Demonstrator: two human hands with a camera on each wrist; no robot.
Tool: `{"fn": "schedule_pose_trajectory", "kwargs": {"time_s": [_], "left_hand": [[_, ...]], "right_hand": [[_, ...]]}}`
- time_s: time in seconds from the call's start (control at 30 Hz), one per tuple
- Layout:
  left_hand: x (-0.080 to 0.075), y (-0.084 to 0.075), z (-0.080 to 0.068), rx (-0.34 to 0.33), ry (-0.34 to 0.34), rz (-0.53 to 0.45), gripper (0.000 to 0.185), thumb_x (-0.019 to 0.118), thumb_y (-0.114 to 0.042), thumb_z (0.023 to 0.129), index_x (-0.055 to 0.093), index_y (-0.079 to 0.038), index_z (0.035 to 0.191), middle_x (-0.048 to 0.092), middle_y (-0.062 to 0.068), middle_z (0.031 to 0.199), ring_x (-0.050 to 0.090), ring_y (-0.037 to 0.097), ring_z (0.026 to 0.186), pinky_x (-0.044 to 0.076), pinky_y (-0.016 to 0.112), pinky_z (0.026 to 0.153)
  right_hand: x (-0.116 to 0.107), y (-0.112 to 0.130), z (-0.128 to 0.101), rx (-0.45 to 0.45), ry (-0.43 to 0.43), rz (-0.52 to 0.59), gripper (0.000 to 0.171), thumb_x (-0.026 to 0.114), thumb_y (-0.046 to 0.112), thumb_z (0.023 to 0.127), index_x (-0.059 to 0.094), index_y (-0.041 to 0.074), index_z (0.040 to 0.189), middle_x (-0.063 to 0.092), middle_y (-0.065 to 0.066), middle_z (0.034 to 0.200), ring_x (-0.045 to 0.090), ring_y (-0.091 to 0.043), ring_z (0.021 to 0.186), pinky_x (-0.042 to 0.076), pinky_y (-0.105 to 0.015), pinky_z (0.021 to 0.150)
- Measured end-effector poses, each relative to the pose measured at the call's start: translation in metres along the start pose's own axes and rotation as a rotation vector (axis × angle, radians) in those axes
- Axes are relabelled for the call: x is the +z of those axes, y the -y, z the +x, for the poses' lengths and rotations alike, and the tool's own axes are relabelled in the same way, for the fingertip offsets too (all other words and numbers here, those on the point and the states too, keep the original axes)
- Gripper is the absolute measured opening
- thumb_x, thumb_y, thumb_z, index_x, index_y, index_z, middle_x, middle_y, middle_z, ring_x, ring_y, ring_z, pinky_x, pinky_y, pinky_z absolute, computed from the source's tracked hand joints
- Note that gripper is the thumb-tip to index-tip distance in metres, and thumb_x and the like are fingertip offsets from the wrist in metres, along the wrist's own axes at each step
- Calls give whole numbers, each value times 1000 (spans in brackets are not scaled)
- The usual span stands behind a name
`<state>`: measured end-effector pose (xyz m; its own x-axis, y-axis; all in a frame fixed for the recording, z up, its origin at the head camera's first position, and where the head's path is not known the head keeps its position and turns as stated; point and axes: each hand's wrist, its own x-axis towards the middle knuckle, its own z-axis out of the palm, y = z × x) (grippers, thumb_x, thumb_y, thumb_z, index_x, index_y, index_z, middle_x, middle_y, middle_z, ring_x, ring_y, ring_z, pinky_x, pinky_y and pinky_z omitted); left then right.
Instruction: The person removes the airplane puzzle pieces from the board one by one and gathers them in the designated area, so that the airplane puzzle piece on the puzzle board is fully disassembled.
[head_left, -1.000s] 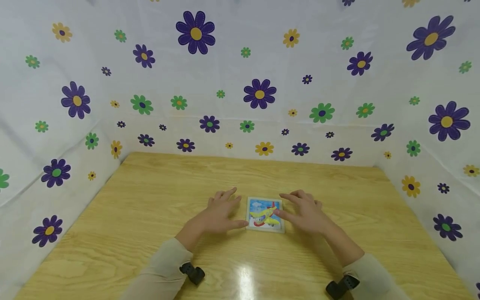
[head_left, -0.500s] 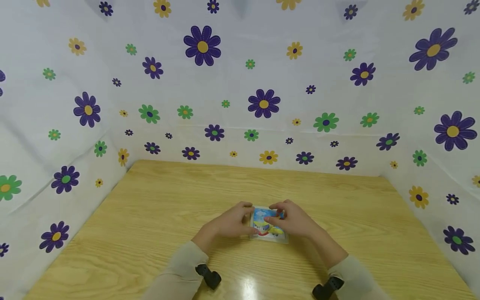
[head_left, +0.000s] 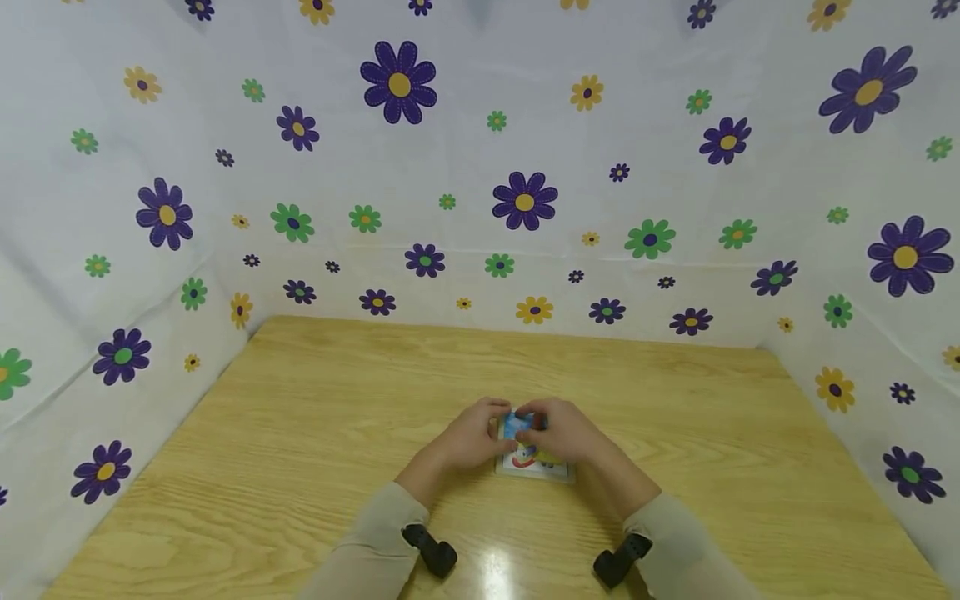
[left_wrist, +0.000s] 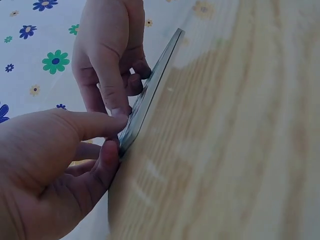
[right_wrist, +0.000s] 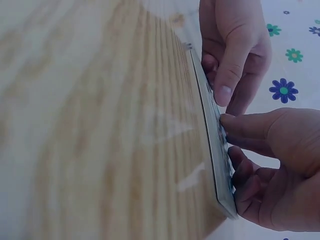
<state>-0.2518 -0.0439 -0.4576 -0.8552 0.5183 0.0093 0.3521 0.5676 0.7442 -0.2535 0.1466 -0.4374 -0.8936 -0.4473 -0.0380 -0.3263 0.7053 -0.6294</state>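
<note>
A small square picture puzzle (head_left: 534, 473) in a pale frame, showing a yellow and red airplane on blue, lies flat on the table. My left hand (head_left: 468, 437) holds its left side between thumb and bent fingers; in the left wrist view the fingertips (left_wrist: 109, 155) meet the frame's edge. My right hand (head_left: 564, 432) reaches over its right part, thumb and bent fingers on the picture surface. A bit of red shows between them. In the right wrist view the right thumb (right_wrist: 240, 124) touches the top face. Whether it pinches a piece is hidden.
A wood-grain table (head_left: 337, 442) spreads around the puzzle. White cloth (head_left: 450, 150) with purple, green and yellow flowers walls off the back and both sides. Black cameras (head_left: 431, 550) are strapped on both sleeves.
Both hands have come inward over the puzzle from beside it. The left hand has taken hold of its left side, and the right fingers have moved left across the picture.
</note>
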Motion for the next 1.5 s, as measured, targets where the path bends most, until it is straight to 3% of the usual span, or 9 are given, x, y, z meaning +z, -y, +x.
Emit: {"fn": "schedule_pose_trajectory", "kwargs": {"time_s": [0.2,0.47,0.63,0.77,0.87,0.93,1.03,1.23,1.5], "left_hand": [[1,-1,2,-26,-52,-52,57,71,-19,82,49,3,131,43,7,136,50,9,70,43,22,63],[1,-2,2,-76,-105,-148,57,76,-16,77,54,1,127,48,7,133,47,13,69,40,24,61],[6,1,2,-77,-113,-171,59,78,-16,74,55,0,126,51,9,130,47,11,66,41,24,60],[8,1,2,-103,-106,-188,62,78,-16,75,52,-2,129,63,12,99,48,10,58,41,24,54],[7,-1,2,-127,-101,-179,63,77,-16,76,50,-3,131,58,6,70,47,10,51,39,25,49],[5,-2,1,-136,-101,-168,62,77,-16,76,50,-4,131,53,3,64,46,10,51,38,25,48],[4,-2,1,-140,-105,-161,60,77,-16,76,51,-4,130,52,2,66,45,11,51,38,25,48],[5,-3,1,-140,-113,-171,60,78,-15,75,53,-3,129,58,5,86,46,10,55,38,24,49],[5,-5,1,-150,-106,-168,60,77,-15,76,52,-4,130,59,5,111,43,11,56,37,23,49]], "right_hand": [[-3,6,6,2,18,-86,34,72,21,82,65,8,112,56,1,78,50,-13,66,43,-29,59],[-6,13,17,0,67,-187,35,75,19,78,61,4,106,58,-2,89,52,-15,81,44,-33,76],[-7,12,18,30,101,-170,38,76,20,77,59,3,106,58,-4,98,53,-18,91,44,-36,86],[-5,10,16,83,59,-94,33,75,19,78,60,5,104,58,-4,99,54,-17,88,46,-33,81],[-2,6,14,93,-32,-8,24,72,18,81,62,7,100,59,-2,93,55,-14,79,48,-29,69],[0,4,11,78,-75,73,21,69,15,84,63,7,103,58,-2,88,54,-14,72,47,-28,60],[0,0,5,77,-82,213,22,64,11,87,65,9,109,54,-6,83,54,-17,65,47,-29,55],[-17,-14,-13,198,-104,464,19,58,9,90,63,2,108,56,-15,91,61,-23,74,52,-33,66],[-34,-48,-33,356,-243,531,25,57,4,90,54,-10,111,58,-18,93,62,-18,72,53,-28,66]]}}
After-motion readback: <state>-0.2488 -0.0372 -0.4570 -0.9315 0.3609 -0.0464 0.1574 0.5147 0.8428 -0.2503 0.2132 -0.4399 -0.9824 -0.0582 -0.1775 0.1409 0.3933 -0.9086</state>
